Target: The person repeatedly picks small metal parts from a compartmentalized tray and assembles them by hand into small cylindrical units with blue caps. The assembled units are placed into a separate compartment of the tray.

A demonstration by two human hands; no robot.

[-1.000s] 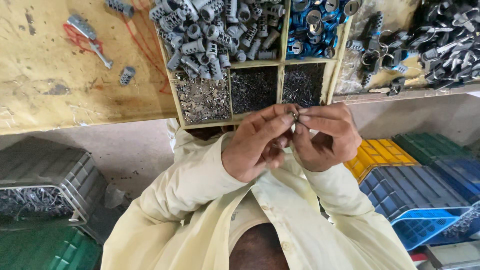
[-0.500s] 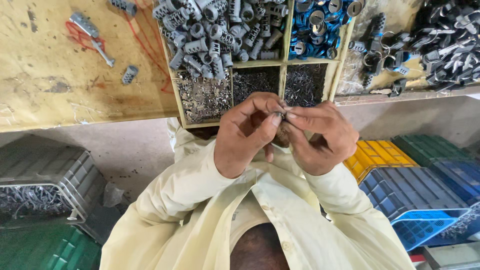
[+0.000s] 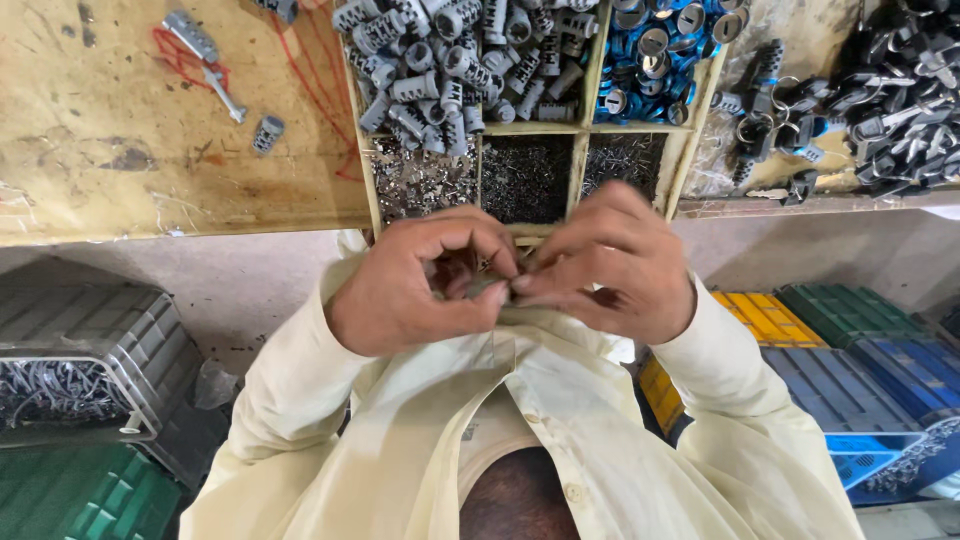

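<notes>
Scuffed yellow workbench point(image 3: 150, 150) (divided parts tray point(image 3: 590, 128)), both hands pinching one small metal piece point(image 3: 500, 287).

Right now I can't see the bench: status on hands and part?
Left hand and right hand pinched together on a small metal part, mostly hidden. Divided tray just beyond. Nothing between.

Workshop, parts tray point(image 3: 590, 128), crates point(image 3: 860, 340)

The person wears a pale cream long-sleeved shirt point(image 3: 420, 420), collar unbuttoned.
</notes>
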